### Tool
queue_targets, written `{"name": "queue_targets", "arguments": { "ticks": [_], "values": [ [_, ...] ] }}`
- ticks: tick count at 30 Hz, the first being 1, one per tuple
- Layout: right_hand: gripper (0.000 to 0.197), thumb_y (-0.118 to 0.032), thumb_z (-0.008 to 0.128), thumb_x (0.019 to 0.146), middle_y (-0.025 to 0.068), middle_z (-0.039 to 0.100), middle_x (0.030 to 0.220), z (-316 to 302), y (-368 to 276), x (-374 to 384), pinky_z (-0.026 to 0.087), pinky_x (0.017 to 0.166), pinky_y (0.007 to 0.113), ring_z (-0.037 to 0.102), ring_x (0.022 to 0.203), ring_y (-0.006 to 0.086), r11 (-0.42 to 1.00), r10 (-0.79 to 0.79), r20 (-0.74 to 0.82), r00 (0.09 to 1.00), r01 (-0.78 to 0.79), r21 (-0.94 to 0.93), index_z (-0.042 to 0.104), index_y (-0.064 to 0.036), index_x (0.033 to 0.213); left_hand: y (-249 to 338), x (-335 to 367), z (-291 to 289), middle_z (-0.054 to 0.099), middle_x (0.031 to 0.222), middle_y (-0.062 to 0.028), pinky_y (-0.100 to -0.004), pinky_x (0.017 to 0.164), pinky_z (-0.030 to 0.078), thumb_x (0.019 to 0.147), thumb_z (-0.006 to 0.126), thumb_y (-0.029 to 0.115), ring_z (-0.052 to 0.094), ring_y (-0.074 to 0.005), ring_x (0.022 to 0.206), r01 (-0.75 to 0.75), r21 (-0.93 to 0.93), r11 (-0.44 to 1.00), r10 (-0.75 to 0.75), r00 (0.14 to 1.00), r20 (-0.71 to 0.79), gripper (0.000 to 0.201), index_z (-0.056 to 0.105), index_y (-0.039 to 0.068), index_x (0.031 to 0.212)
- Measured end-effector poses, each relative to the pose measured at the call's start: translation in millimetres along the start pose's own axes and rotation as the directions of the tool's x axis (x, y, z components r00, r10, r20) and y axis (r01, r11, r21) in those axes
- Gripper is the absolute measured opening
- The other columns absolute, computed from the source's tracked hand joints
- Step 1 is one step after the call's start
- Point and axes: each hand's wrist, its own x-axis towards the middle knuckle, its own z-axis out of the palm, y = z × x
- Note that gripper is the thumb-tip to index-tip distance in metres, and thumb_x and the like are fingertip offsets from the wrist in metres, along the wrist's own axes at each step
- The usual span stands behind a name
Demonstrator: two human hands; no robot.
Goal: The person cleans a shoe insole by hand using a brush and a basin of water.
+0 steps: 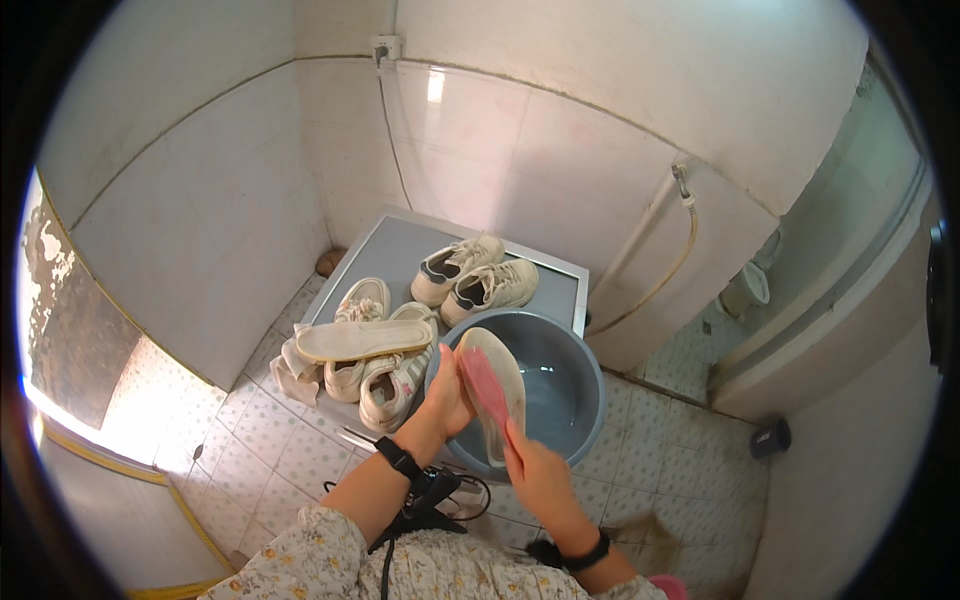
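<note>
My left hand (452, 398) grips an off-white shoe insole (508, 372) by its left edge, holding it tilted over a grey-blue basin (590, 385). A pink brush (486, 382) lies against the face of the insole. My right hand (540, 488) is closed around the brush's handle at the near end. Some water shows in the basin behind the insole. To the left, a second insole (365, 341) rests across a pair of light sneakers (385, 390) and other pale shoes. The brush's bristles are hidden from view.
The basin and shoes stand on a grey-topped cabinet (385, 250). Another pair of white sneakers (495, 288) sits at its back. A hose (668, 293) hangs from a wall tap (682, 180). A dark cup-like container (770, 438) is near the right wall. A cord runs down from the socket (385, 47).
</note>
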Motion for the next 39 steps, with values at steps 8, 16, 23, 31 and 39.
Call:
{"name": "queue_targets", "arguments": {
  "ticks": [8,16,23,31,39],
  "values": [
    [0.042,-0.014,0.060,0.086,0.0155,0.060,0.072,13,14,44,0.046,0.056,0.044,0.059,0.063,0.0350,0.988,0.085,-0.080,0.993,-0.094,-0.123,0.055,-0.0112,0.128,-6,-3,8,0.049,0.133,-0.0050,-0.0406,0.106,0.036,0.096,0.010,0.058,0.045,-0.0242,0.123,-0.036,0.091,0.995,0.032,0.998,0.046,0.067,0.038,0.013,0.138],
    [0.041,-0.016,0.058,0.088,0.0142,0.059,0.070,-1,9,-36,0.046,0.054,0.043,0.059,0.061,0.0335,0.979,0.113,0.074,0.991,-0.098,-0.179,0.054,-0.0133,0.128,-4,-4,4,0.049,0.132,-0.0062,-0.0385,0.105,0.036,0.098,0.014,0.056,0.046,-0.0234,0.122,0.017,0.033,0.999,-0.014,0.998,-0.066,0.064,0.039,0.013,0.137],
    [0.040,-0.016,0.059,0.087,0.0113,0.058,0.069,14,19,13,0.045,0.052,0.041,0.058,0.058,0.0313,0.990,0.040,-0.097,0.994,-0.053,-0.132,0.055,-0.0159,0.128,-7,-1,-8,0.048,0.133,-0.0084,-0.0412,0.103,0.038,0.102,0.026,0.044,0.047,-0.0251,0.121,-0.033,0.069,0.997,0.035,0.999,-0.025,0.049,0.037,0.012,0.138],
    [0.040,-0.016,0.062,0.087,0.0114,0.059,0.071,-11,32,-14,0.046,0.054,0.040,0.058,0.060,0.0307,0.984,0.075,-0.100,0.992,-0.090,-0.154,0.058,-0.0150,0.126,-8,-5,-2,0.047,0.134,-0.0080,-0.0440,0.101,0.040,0.103,0.031,0.033,0.048,-0.0264,0.120,0.052,0.054,0.997,-0.045,0.992,-0.115,0.040,0.036,0.013,0.137],
    [0.042,-0.018,0.060,0.087,0.0129,0.058,0.071,-13,31,-43,0.047,0.057,0.042,0.058,0.063,0.0331,0.991,0.134,-0.103,0.986,-0.134,0.001,0.055,-0.0169,0.129,-12,6,-11,0.048,0.134,-0.0115,-0.0462,0.103,0.039,0.102,0.032,0.033,0.049,-0.0286,0.120,-0.066,0.033,0.997,0.069,0.992,-0.109,0.043,0.037,0.008,0.137]
  ]
}}
